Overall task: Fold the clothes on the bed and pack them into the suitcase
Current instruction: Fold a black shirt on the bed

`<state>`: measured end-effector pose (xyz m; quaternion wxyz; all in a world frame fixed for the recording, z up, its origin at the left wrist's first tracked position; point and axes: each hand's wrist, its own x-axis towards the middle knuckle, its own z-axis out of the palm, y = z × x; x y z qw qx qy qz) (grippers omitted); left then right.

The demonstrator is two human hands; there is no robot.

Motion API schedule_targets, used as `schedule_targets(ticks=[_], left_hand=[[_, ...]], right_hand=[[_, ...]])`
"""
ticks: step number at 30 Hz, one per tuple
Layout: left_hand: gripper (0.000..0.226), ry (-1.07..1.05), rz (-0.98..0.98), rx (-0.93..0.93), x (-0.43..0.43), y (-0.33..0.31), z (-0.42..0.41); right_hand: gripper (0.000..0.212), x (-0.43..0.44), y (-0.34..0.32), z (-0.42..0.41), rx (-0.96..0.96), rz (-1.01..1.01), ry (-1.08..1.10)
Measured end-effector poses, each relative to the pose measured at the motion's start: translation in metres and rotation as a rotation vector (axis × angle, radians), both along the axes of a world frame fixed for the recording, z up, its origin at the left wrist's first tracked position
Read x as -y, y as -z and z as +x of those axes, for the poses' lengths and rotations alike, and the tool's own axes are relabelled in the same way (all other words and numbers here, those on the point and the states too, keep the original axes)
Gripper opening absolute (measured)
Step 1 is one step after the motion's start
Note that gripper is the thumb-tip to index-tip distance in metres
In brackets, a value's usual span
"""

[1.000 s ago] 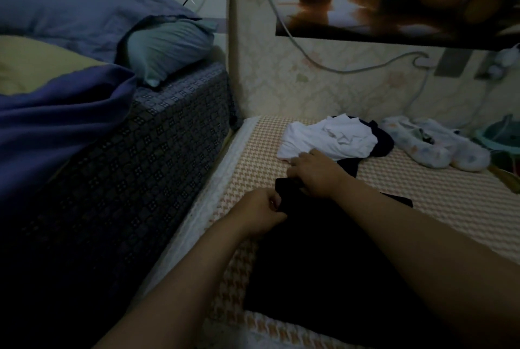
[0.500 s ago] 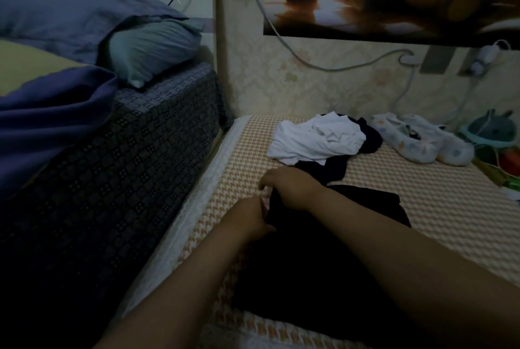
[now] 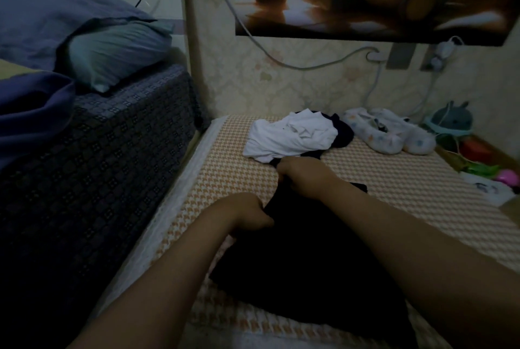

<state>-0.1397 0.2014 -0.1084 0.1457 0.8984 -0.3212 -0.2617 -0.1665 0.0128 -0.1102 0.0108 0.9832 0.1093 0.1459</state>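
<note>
Deep in the folding step, nowhere near packing yet: working a black garment (image 3: pixel 295 264) spread over the houndstooth bed (image 3: pixel 394 180) in the lower centre of the frame. Grips its left edge with the left hand (image 3: pixel 250 212), dead centre, with fingers curled tight into the cloth. Clutches the far corner with the right hand (image 3: pixel 301 177) just above, knuckles to the camera, with fingers tucked under and seemingly bunched round the fabric, though partly hidden from here. Sits just beside the next heap: a crumpled white garment (image 3: pixel 292 137) lying over a dark garment (image 3: pixel 344 135), upper centre, both unfolded and waiting. Further right, near the wall, a pair of pale spotted slippers (image 3: pixel 388 135). No sign of the suitcase anywhere in view. Looks like an early fold on this piece, with most of the job ahead, judging by that heap. Calls next for lifting the gripped edge with both hands together and carrying it across towards the right of the frame, keeping the cloth taut to avoid dragging in a crease, then smoothing flat. Worth steering the right hand clear of the white garment so as not to snag it into the fold. Hard to read seams or sleeves on black cloth in such dim light.
</note>
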Motion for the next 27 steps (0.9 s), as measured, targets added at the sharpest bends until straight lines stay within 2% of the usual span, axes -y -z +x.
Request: schedule_targets(ticks=[2,5,8,11,12,14,16,17,19,21,23,25,27], left_hand=[[0.036,0.048,-0.040,-0.031,0.015,-0.014,-0.012],[0.026,0.140,-0.099,-0.104,0.044,-0.031,-0.036],[0.049,0.220,-0.108,-0.236,0.075,-0.035,-0.066],[0.065,0.372,-0.004,-0.122,0.103,-0.024,-0.101],[0.063,0.396,0.067,-0.204,0.110,-0.017,-0.109],[0.052,0.357,0.230,-0.522,0.117,-0.008,-0.120],[0.050,0.294,0.228,-0.666,0.115,-0.008,-0.118],[0.049,0.278,0.152,-0.632,0.113,-0.006,-0.113],[0.034,0.296,-0.136,-0.371,0.110,0.000,-0.104],[0.020,0.300,-0.425,0.053,0.109,0.015,-0.089],[0.024,0.387,-0.553,0.478,0.113,0.033,-0.073],[0.042,0.511,-0.461,0.726,0.119,0.053,-0.059],[0.060,0.495,-0.212,0.699,0.122,0.065,-0.052]], right_hand=[[0.014,0.019,-0.008,-0.023,-0.066,-0.001,0.158],[0.009,0.053,-0.006,-0.062,-0.019,0.085,0.218],[0.008,0.089,0.011,-0.096,0.136,0.154,0.235],[0.012,0.115,0.032,-0.121,0.188,0.174,0.267],[0.013,0.120,0.041,-0.126,0.118,0.168,0.285],[0.012,0.125,0.056,-0.135,-0.079,0.156,0.322],[0.014,0.127,0.062,-0.138,-0.078,0.092,0.325],[0.014,0.130,0.062,-0.138,-0.038,0.049,0.341],[0.020,0.131,0.060,-0.137,0.027,0.034,0.383],[0.030,0.124,0.061,-0.133,0.095,0.120,0.383],[0.043,0.111,0.062,-0.127,0.056,0.234,0.396],[0.052,0.099,0.065,-0.122,-0.085,0.315,0.459],[0.053,0.097,0.070,-0.117,-0.241,0.334,0.513]])
